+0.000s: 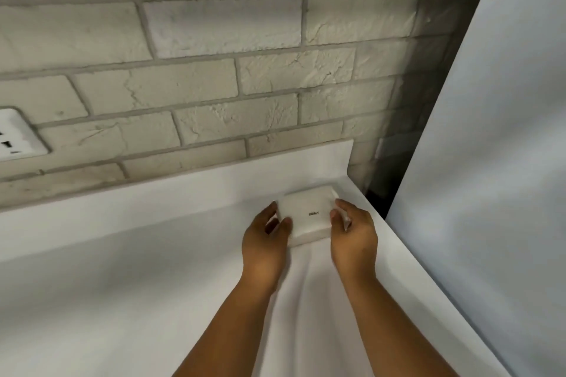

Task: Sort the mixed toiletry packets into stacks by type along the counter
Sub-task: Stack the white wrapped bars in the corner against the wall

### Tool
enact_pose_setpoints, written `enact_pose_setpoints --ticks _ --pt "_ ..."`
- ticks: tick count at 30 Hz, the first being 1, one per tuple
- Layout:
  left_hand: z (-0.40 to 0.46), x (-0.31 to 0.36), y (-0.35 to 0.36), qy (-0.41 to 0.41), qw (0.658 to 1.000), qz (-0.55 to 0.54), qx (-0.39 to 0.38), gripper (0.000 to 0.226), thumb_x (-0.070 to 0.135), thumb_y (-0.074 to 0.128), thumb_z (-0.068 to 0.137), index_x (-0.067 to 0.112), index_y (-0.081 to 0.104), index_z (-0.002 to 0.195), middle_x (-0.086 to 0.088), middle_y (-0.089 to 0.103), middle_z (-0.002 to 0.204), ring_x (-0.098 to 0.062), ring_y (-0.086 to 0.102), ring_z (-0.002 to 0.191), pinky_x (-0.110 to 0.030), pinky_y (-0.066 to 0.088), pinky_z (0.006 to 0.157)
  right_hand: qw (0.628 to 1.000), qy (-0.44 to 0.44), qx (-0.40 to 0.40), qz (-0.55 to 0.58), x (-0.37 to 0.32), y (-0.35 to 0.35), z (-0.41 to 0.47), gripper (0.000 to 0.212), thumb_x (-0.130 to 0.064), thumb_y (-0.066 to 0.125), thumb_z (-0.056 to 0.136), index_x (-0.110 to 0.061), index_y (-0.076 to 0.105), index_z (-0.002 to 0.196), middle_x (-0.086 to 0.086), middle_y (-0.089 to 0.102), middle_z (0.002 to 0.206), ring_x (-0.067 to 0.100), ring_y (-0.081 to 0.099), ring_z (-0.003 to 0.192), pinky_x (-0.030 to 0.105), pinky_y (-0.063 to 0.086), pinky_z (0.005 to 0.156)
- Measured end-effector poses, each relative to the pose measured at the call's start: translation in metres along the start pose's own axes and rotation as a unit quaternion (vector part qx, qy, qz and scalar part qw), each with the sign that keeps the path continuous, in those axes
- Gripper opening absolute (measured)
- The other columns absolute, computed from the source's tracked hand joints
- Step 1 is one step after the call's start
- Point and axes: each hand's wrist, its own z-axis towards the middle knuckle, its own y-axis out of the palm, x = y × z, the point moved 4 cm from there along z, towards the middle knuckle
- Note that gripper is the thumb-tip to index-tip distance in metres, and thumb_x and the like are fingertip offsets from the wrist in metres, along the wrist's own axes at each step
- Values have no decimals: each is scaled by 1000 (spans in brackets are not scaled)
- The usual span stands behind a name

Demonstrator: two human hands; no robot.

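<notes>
White stack (306, 217) sits at the bench's (122, 254) far right corner, left hand (265, 234) and right hand (352, 229) gripping its ends; no other packets show, so sorting looks nearly done.

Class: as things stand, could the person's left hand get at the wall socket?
Probably not yet: the left hand grips the white packet stack, though nothing stands between it and the socket.

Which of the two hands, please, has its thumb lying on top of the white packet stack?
The left hand: its thumb lies across the top of the white packet stack, whereas the right hand grips the stack's right edge.
</notes>
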Motion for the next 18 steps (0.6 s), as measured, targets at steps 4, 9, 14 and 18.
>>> enact_pose_setpoints --ticks 4,9,14,18 --pt "33 1 17 -1 1000 4 3 45 15 65 89 23 56 132 7 68 114 -1 65 96 -28 54 89 1000 -2 0 -19 4 8 36 26 -25 59 93 -19 64 118 3 58 121 20 58 108 33 49 97" --pt "65 -2 31 -2 1000 14 7 45 18 66 89 22 56 133 6 68 116 -6 66 97 -35 54 92 999 -24 3 -42 6 18 65 28 -26 56 95 -19 62 121 4 57 126 19 58 110 28 50 90" --pt "74 -5 35 3 999 34 20 44 21 67 88 24 57 131 10 66 116 -6 66 98 -37 54 92 998 -27 14 -53 11 22 76 26 -25 56 95 -20 63 120 3 55 127 13 55 107 26 49 90" --pt "71 -2 37 0 999 26 18 45 21 66 89 22 55 132 7 64 121 -5 64 98 -38 55 92 999 -20 -4 -50 13 21 79 26 -27 56 95 -22 62 120 4 54 128 18 57 109 35 52 94"
